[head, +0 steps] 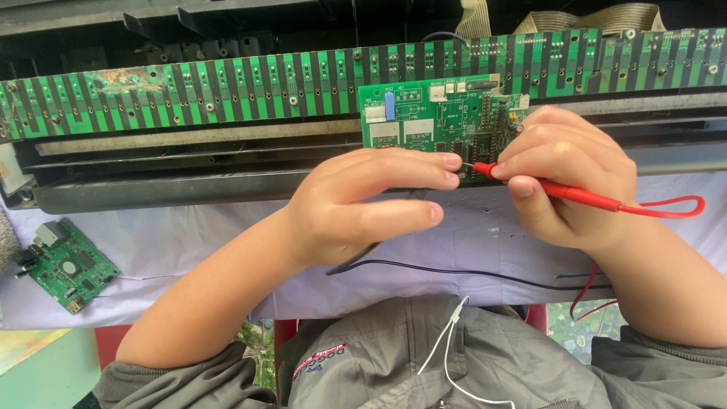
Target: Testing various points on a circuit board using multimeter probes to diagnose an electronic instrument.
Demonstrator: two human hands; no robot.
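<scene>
Grey jacket (394,356) fills the bottom of my view, with a thin white cable (447,348) trailing across it and a small red-and-white patch on the chest, too small to make out. Just above that, the right hand (568,185) is pinched shut around a red probe (575,195), tip touching the lower edge of the small green circuit board (435,121). That board leans against the long green strip board (189,95) running across the whole frame, roughly centre-top. My left hand (363,201) is curled over a black probe (356,257), fingertips (450,160) pressed right at the board's bottom edge beside the red tip; how the black tip sits I can't tell, the fingers hide it.

Small board has white rectangular labels and one blue part near its top left. Red lead (666,208) loops off right, black lead (485,276) runs along the white cloth (189,250). Another little green board (67,265) sits far left on the cloth, well apart.
</scene>
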